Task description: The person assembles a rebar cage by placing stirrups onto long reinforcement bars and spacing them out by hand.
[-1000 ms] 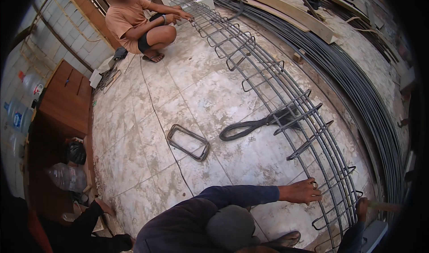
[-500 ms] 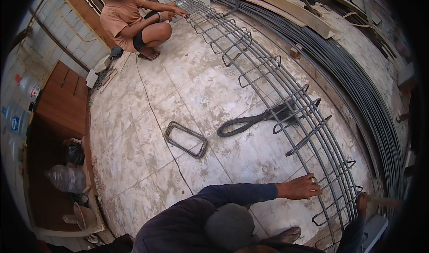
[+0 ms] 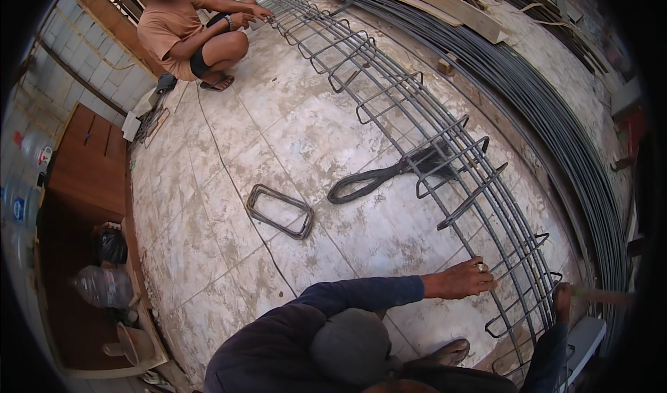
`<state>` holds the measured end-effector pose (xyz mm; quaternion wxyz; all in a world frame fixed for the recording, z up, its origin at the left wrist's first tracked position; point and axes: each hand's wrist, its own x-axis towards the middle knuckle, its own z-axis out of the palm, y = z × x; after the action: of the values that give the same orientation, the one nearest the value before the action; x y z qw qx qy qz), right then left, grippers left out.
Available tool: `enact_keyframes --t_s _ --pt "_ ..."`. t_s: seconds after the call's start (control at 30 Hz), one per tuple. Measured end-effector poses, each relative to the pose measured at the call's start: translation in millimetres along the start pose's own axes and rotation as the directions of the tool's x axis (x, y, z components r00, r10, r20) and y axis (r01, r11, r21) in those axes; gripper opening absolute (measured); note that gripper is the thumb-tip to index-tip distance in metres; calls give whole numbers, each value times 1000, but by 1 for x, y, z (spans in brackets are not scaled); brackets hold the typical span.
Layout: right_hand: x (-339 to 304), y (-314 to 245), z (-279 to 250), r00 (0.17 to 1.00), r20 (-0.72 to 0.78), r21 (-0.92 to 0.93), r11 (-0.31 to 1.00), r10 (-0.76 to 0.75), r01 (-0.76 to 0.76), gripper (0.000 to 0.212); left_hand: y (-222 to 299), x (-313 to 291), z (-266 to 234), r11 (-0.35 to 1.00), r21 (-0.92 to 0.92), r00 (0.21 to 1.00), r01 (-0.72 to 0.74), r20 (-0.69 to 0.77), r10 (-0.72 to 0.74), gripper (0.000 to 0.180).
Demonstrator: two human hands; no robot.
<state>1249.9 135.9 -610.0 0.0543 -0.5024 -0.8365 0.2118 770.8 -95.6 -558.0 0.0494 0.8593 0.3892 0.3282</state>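
Note:
A long cage of steel reinforcing bars [image 3: 455,158] with rectangular stirrups runs from the far left down to the lower right. On its near-left bar rests my left hand [image 3: 460,279], in a dark blue sleeve, a ring on one finger and the fingers curled around the bar. Across the cage, my right hand [image 3: 561,301] is closed at its right edge on a brownish stick-like handle [image 3: 599,295]; its far end is blurred. Left of the cage lies a looped bundle of black tie wire [image 3: 365,186], partly under the bars. Several loose stirrups [image 3: 279,211] lie stacked farther left.
Another person [image 3: 191,35] squats at the far left, hands on the cage's far end. Long bars [image 3: 528,91] lie along the right beside timber boards [image 3: 431,7]. A wooden cabinet [image 3: 94,146] with plastic bottles stands left; a thin cable [image 3: 226,167] crosses the floor.
The whole scene has shifted slightly left and up in the view. Both of my hands stay at about the same places on the cage.

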Motion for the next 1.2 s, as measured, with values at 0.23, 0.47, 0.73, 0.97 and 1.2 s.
enact_keyframes --t_s 0.23,0.47,0.73,0.97,1.2 --pt "-6 -2 4 966 -146 -2 977 -212 214 30 -1 -2 9 999 -22 997 41 74 -39 48" --pt "-5 -11 3 956 -162 -66 969 -244 236 26 4 -3 12 992 -88 996 86 10 -85 47" --pt "-7 -23 3 974 -196 29 994 112 -108 24 4 0 7 987 -82 985 138 121 -127 50" --pt "-4 -88 -18 984 -154 -113 987 92 -110 30 -1 -1 1 991 -109 997 75 -11 -76 47" --pt "-33 -144 -82 906 -383 -40 977 179 -209 55 3 9 0 991 -130 998 42 -37 -47 56"
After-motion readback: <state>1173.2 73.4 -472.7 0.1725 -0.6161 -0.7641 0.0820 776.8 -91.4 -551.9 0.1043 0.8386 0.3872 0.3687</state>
